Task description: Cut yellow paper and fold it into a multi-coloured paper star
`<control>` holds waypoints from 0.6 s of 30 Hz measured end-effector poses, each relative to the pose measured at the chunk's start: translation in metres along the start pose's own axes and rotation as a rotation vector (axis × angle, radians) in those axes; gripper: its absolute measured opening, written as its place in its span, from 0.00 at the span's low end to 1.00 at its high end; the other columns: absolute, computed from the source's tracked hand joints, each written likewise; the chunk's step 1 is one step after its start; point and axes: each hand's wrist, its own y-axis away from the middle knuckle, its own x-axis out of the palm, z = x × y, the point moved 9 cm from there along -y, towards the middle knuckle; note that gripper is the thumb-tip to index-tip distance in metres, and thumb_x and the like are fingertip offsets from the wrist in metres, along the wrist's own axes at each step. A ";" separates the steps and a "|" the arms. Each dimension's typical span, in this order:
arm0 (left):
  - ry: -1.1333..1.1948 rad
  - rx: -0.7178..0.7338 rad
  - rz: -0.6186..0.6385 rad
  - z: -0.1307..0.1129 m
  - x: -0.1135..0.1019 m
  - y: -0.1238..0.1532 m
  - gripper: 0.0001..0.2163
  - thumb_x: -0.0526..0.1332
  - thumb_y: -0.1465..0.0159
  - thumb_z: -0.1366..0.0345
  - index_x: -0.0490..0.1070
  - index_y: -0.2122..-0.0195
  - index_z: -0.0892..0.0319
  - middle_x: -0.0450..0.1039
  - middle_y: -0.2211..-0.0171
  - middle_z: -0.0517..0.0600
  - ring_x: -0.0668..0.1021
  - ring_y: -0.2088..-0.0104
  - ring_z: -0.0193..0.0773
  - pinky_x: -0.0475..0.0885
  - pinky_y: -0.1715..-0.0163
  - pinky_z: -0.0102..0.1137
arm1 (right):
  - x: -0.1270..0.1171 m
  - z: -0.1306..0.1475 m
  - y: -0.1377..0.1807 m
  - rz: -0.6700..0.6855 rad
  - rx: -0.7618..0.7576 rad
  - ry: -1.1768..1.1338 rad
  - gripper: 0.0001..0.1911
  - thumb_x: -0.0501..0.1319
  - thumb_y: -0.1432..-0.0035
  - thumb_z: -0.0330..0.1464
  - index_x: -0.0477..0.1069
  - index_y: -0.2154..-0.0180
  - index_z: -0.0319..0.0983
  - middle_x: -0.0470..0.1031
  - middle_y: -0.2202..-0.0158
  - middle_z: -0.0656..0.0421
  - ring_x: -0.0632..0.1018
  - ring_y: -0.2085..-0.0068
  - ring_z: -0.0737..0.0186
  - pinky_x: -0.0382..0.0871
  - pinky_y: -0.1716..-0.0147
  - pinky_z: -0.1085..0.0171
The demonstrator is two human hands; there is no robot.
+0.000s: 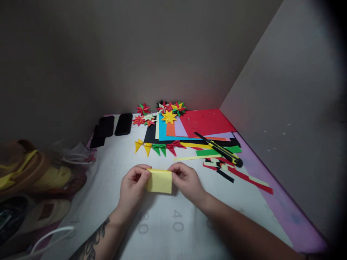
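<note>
A small piece of yellow paper [159, 182] is stretched between my two hands, just above the white mat. My left hand [135, 182] pinches its upper left corner between thumb and fingers. At the upper right corner, my right hand [187, 180] grips it the same way. The paper's top edge looks folded over in a narrow band of deeper yellow. Beyond my hands lies a row of folded paper points: yellow ones [147, 148], green ones [159, 148] and red ones [175, 146].
Several folded paper stars [169, 117] sit by the back wall, near stacked coloured sheets [208, 122]. A yellow-and-black utility knife [222, 151] lies across paper strips [252, 178] on the right. Two dark phone-like slabs, one a phone [123, 124], lie back left; bags [54, 173] crowd the left edge.
</note>
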 end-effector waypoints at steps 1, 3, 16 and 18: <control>0.004 0.004 0.002 -0.001 0.001 0.000 0.10 0.63 0.42 0.61 0.68 0.76 0.59 0.74 0.64 0.50 0.75 0.65 0.36 0.69 0.68 0.27 | 0.000 -0.001 -0.001 0.010 -0.003 0.000 0.06 0.58 0.48 0.27 0.72 0.68 0.40 0.75 0.70 0.60 0.75 0.68 0.64 0.70 0.68 0.67; -0.007 0.025 0.014 -0.003 0.002 0.000 0.09 0.62 0.41 0.62 0.68 0.76 0.59 0.73 0.64 0.50 0.75 0.65 0.35 0.68 0.67 0.27 | 0.000 0.000 -0.002 0.017 -0.013 0.001 0.08 0.58 0.48 0.27 0.72 0.65 0.40 0.76 0.67 0.59 0.76 0.66 0.63 0.70 0.65 0.65; -0.368 0.516 0.283 -0.052 0.029 0.021 0.04 0.58 0.38 0.73 0.69 0.67 0.58 0.73 0.65 0.50 0.76 0.64 0.35 0.70 0.64 0.29 | 0.009 0.038 0.002 0.100 -0.350 0.212 0.07 0.63 0.43 0.29 0.78 0.63 0.44 0.79 0.68 0.58 0.75 0.63 0.60 0.69 0.61 0.60; -0.372 0.562 0.308 -0.056 0.032 0.024 0.05 0.58 0.38 0.74 0.70 0.66 0.58 0.73 0.65 0.50 0.76 0.63 0.34 0.71 0.62 0.29 | 0.011 0.038 0.002 0.119 -0.364 0.209 0.07 0.63 0.43 0.30 0.79 0.63 0.44 0.79 0.68 0.58 0.75 0.64 0.60 0.70 0.63 0.60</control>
